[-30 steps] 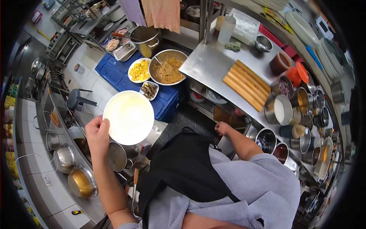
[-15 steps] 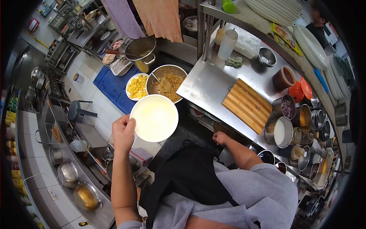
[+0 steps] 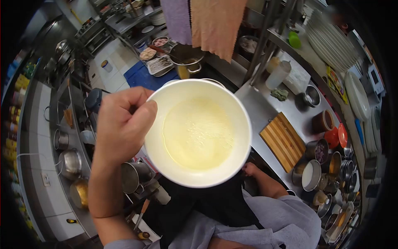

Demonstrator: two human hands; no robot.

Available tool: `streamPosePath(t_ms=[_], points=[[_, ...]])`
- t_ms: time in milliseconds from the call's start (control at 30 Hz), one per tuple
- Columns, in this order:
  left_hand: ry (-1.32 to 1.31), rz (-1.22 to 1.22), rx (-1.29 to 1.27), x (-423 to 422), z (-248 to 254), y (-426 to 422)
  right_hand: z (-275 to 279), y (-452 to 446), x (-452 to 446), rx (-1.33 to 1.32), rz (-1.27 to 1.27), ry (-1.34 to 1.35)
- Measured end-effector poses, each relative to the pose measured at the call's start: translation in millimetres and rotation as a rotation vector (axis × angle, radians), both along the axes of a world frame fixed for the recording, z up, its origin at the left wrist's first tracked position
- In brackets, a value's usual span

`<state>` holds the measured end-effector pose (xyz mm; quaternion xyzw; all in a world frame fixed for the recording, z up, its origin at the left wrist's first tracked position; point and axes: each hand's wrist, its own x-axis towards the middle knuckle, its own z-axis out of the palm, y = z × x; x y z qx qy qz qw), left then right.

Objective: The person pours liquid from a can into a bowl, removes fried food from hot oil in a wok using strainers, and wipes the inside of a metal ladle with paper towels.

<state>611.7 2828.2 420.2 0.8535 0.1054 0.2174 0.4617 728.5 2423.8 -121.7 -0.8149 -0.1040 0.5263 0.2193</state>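
Observation:
My left hand (image 3: pixel 126 124) pinches the near-left rim of a white bowl (image 3: pixel 198 178), with the thumb over the edge. Raised close to the camera, the bowl is seen from above into its inside. A thin layer of pale yellow liquid (image 3: pixel 199 137) with small bubbles lies on its bottom. My right hand (image 3: pixel 249 169) is low by the table's front edge, its fingers curled and partly covered by the bowl; no object shows in it. Behind the bowl, only a bit of another bowl's rim (image 3: pixel 215 83) shows.
The steel table (image 3: pixel 265 108) on the right holds a striped wooden board (image 3: pixel 284 141), a squeeze bottle (image 3: pixel 278 74) and several pots. Ahead, a large pot (image 3: pixel 188 58) stands near trays of food and a blue surface (image 3: pixel 145 76). Towels (image 3: pixel 217 25) hang above.
My left hand has lifted the white bowl up toward the camera, so it looks larger and now covers the noodles and yellow food behind it. The view has shifted too.

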Motion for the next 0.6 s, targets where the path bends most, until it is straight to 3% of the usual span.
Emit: streamPosePath(t_ms=[233,533,600], points=[[-0.133,0.068,0.011,-58,80,-16,17,41,-1,0.094,-0.007,0.021],[-0.34,0.235,0.058,-120,109,-21,-8,54,-14,0.358,0.313,-0.484],[-0.362,0.246,0.069,-137,111,-15,-23,48,-11,0.332,0.158,-0.236]])
